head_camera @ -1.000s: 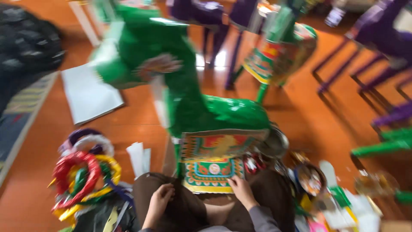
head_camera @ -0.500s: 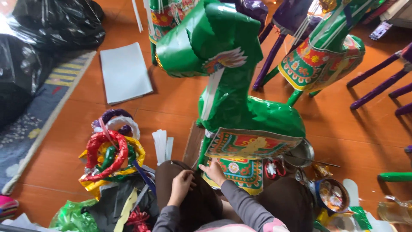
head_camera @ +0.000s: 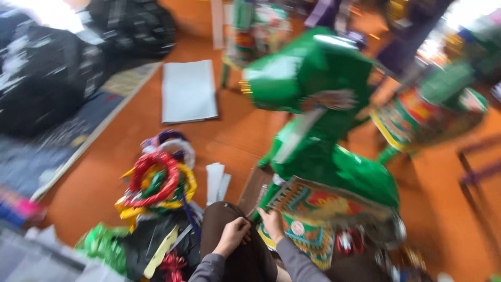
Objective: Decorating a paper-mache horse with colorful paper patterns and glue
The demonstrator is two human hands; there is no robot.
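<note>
As hands [head_camera: 253, 232] meet: horse [head_camera: 334, 172] (green) above.

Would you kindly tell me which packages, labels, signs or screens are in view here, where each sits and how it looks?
No screens or signs show; these come closest.
Black bags: top left on the floor, bulky, shiny black.
Grey sheet: flat on the orange floor, upper middle, rectangular, pale grey.
Patterned panel: on the green paper horse flank, by the right hand, multicoloured with a gold edge.
White strips: floor, centre, narrow.
</note>
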